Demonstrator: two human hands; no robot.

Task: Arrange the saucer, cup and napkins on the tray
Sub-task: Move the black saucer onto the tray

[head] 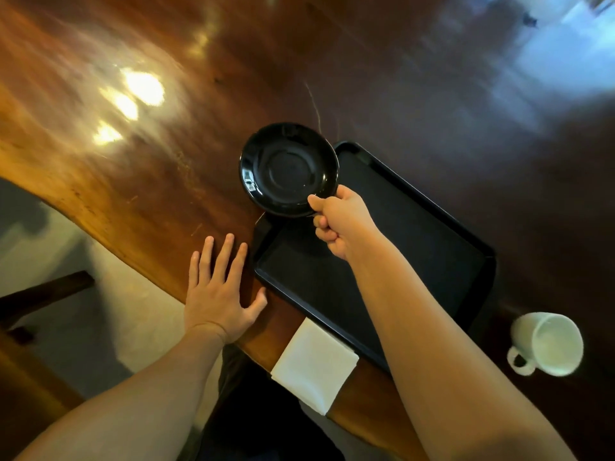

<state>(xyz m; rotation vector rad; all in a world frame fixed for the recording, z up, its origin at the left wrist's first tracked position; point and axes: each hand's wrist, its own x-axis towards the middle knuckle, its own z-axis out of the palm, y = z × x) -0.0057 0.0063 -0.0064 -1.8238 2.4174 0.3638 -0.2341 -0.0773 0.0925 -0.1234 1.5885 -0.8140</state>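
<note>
Tray (pixel 416 247): bare, nothing placed yet. Saucer (pixel 289 169): aloft over tray's far-left corner, near rim pinched in right hand (pixel 339 224), thumb on top, fingers (pixel 321 232) curled beneath. Left hand (pixel 218 294): flat, spread on counter (pixel 133 168) beside tray. Napkins (pixel 314 364): at counter's near edge. Cup (pixel 545 344): right of tray. All three placements outstanding.

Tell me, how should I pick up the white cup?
Probably by its handle. The white cup stands on the table right of the tray, and its loop handle sticks out toward you, so reach from the near side. Nothing blocks it.
</note>
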